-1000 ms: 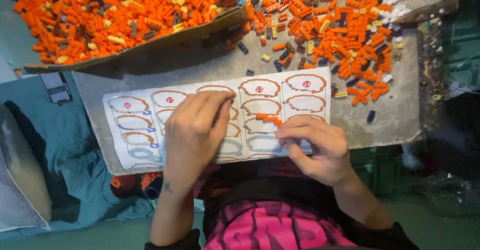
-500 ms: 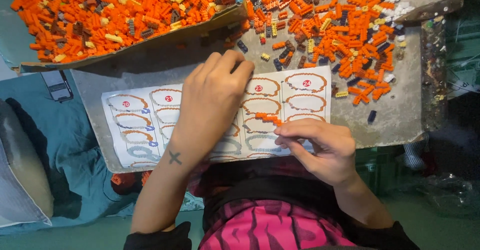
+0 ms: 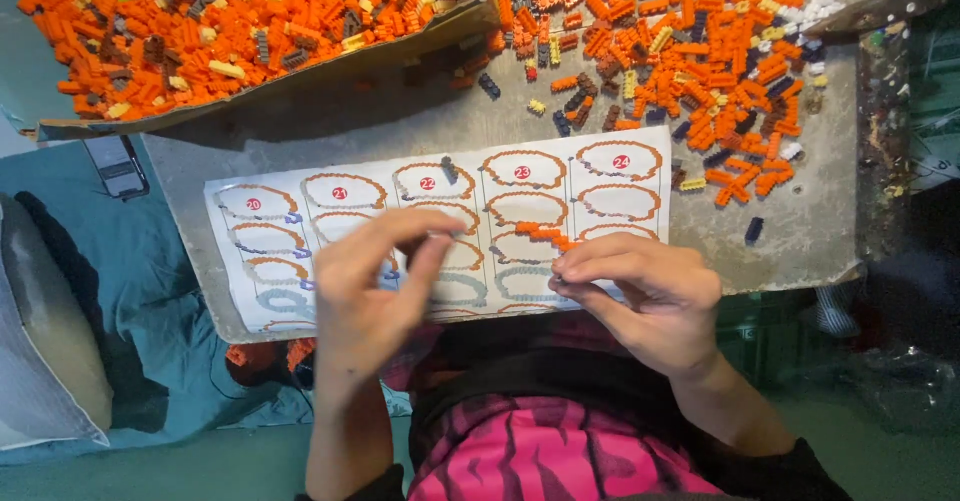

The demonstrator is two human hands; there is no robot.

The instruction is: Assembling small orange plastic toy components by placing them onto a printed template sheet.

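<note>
Two hands in the single head view, both over a white paper instruction sheet [image 3: 440, 231] printed with rows of orange and grey oval rings, lying flat on a grey scuffed worktop [image 3: 800, 231]. Left hand [image 3: 375, 296] is raised above the sheet's lower middle, blurred, thumb and forefinger brought together at the tips; cannot tell if anything is between them. Right hand [image 3: 645, 296] rests on the sheet's lower right edge, fingers curled and pressed together, fingertips touching the near end of a short curved chain of small orange plastic bricks [image 3: 540, 233]. That chain lies on the sheet between the two hands, over one of the printed rings, running up-left from the right fingertips.

Loose pile of orange, yellow, white and dark small bricks [image 3: 680, 51] spread on the worktop above the sheet's right half, well apart from both hands. Shallow cardboard tray [image 3: 300, 76] heaped with more orange bricks, tilted, at upper left, its edge overlapping the worktop. One dark brick [image 3: 449, 169] sits on the sheet's top row.

Dark phone [image 3: 117, 166] lies on teal fabric [image 3: 130, 291] left of the worktop. Pink and black patterned top [image 3: 540, 451] at bottom centre.
</note>
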